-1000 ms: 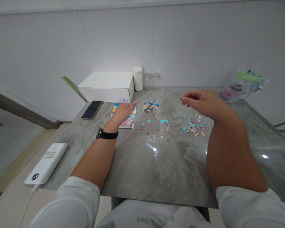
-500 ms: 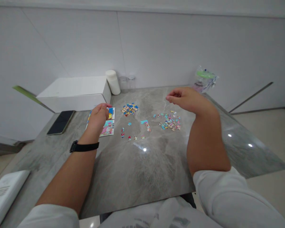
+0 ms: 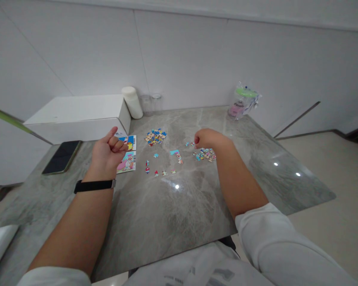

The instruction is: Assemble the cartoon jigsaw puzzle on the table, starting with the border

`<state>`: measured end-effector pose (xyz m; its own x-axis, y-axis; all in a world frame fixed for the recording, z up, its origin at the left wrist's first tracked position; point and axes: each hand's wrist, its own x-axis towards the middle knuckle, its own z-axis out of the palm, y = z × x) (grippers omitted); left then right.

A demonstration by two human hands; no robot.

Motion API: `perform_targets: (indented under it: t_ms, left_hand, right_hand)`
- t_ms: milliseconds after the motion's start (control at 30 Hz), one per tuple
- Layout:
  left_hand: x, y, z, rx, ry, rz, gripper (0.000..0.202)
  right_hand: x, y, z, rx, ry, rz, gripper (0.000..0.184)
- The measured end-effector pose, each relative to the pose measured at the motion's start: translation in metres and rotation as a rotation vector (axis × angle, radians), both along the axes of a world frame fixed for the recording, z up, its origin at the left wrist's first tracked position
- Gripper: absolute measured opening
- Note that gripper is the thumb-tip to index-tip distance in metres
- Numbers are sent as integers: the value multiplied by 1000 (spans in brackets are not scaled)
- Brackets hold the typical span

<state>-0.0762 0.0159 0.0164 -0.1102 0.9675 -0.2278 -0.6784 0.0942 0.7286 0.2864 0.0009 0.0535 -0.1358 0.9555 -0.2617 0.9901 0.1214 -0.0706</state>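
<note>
My left hand (image 3: 108,154), with a black band on its wrist, is raised in front of two picture cards (image 3: 127,161) and partly covers them. Its palm is turned up and its fingers are curled in, with one digit sticking out; nothing shows in it. Over the far edge of a mixed pile of jigsaw pieces (image 3: 205,155) is my right hand (image 3: 207,138), knuckles up and fingers pinched together. Whatever its fingertips hold is hidden. A few joined jigsaw pieces (image 3: 176,155) form a corner left of that pile. Several single pieces (image 3: 156,173) lie spaced out nearer me.
A second jigsaw pile (image 3: 156,137) lies farther back. Behind it stand a white bottle (image 3: 132,103), two clear glasses (image 3: 156,104) and a white box (image 3: 77,115). A phone (image 3: 61,157) lies at left. A clear plastic bag (image 3: 244,102) stands at the back right.
My right hand has come down and left, from above the table to the jigsaw pile. My left hand has rolled palm up. The whole view has shifted slightly.
</note>
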Motion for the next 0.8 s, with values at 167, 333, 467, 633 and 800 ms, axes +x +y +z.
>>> perform_targets:
  t_ms: [167,333,467,633,800]
  left_hand:
    - [-4,-1,3,-21,-117,9,19]
    - [-8,-1,3,6,-170,37,22]
    - [-9,-1,3,9,-189,44,20]
    - [-8,-1,2,17,-197,24,17]
    - [3,-1,-4,30,-199,-24,15]
  right_hand:
    - [-23,16,-45,-187,-195,2,36]
    - [-34,23,-64,-194,-243,19,45]
    - [-35,23,-61,-225,-241,48,40]
    - [-32,20,-54,-229,-210,38,32]
    - [-15,19,-38,-166,-10,31,15]
